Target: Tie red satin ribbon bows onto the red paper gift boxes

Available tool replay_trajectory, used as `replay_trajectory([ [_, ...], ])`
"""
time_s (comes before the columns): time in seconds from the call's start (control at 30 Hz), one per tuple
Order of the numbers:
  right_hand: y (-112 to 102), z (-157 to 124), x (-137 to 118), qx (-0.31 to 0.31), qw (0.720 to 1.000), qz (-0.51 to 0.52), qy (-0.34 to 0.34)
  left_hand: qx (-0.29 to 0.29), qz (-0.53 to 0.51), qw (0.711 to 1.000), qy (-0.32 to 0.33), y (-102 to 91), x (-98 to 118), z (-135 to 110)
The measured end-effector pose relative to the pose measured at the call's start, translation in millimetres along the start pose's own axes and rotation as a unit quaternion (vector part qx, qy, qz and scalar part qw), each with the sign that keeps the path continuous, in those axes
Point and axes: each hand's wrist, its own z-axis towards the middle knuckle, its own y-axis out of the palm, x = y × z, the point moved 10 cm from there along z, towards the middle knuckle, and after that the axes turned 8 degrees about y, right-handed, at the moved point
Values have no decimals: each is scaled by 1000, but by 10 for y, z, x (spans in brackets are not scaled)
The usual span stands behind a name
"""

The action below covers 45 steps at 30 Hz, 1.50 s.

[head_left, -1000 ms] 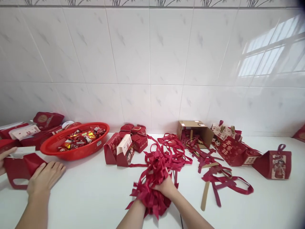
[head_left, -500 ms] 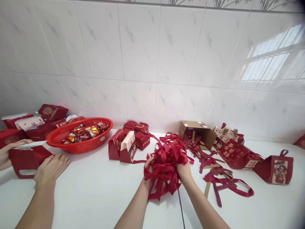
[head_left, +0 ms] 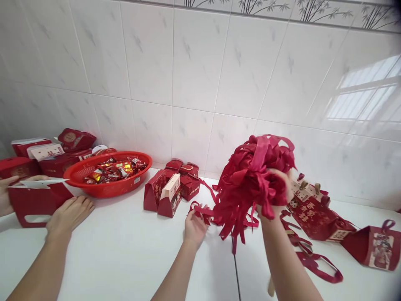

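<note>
My right hand (head_left: 283,190) is closed round a big tangled bunch of dark red ribbons (head_left: 247,171), lifted above the table with loose ends hanging down. Lower and to the left, my left hand (head_left: 196,225) has its fingers curled on a small loop of red ribbon (head_left: 203,212). More ribbon strips (head_left: 313,265) lie on the table to the right, partly behind my right forearm. Small red gift boxes (head_left: 169,196) stand just beyond my left hand. The bunch blocks the view of what stands behind it by the wall.
A co-worker's hands (head_left: 67,213) hold a red handled box (head_left: 29,205) at the left. Beside it sits a red plastic basket (head_left: 106,192) of wrapped sweets. Finished-looking red boxes (head_left: 316,213) stand at the right. A tiled wall (head_left: 194,83) bounds the white table (head_left: 119,255).
My right hand has raised the ribbon bunch up and to the right, now covering the cardboard box. My left hand has come away from the bunch, holding a small ribbon loop.
</note>
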Motion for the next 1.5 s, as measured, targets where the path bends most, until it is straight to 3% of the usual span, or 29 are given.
replay_trajectory([
  [0.1,624,-243,406,-161,977,-119,68,20,-91,995,-32,-39,-28,-15],
  [0.17,953,-571,687,-295,930,-190,106,34,-130,990,-46,-49,-33,-32],
  [0.23,1093,-963,927,-411,866,-249,134,45,-153,986,-56,-49,-42,-43],
  [0.3,1071,-1330,1083,-493,804,-294,153,51,-167,983,-59,-45,-39,-42],
  [0.37,966,-1610,1134,-533,763,-325,166,57,-177,981,-51,-57,-17,-31],
  [0.47,800,-1912,1050,-554,727,-360,185,71,-187,979,-37,-103,15,-10],
  [0.67,636,-2180,643,-579,699,-385,169,89,-196,976,-36,-158,21,8],
  [0.8,804,-2176,626,-676,656,-304,140,83,-195,976,-55,-138,-12,8],
  [0.93,1269,-1900,912,-742,621,-217,130,80,-193,975,-72,-148,-63,32],
  [1.0,1563,-1626,1154,-729,636,-208,144,82,-192,975,-76,-177,-92,54],
  [1.1,1943,-1058,1500,-646,708,-224,177,83,-193,974,-88,-222,-139,83],
  [1.2,2132,-455,1688,-527,791,-242,194,77,-196,973,-93,-249,-153,102],
  [1.27,2170,-174,1750,-471,821,-254,202,71,-197,973,-94,-250,-149,108],
  [1.37,2168,1,1799,-453,824,-265,212,65,-197,974,-95,-241,-144,110],
  [1.5,2045,-27,1681,-485,808,-271,195,56,-198,974,-99,-211,-154,107],
])
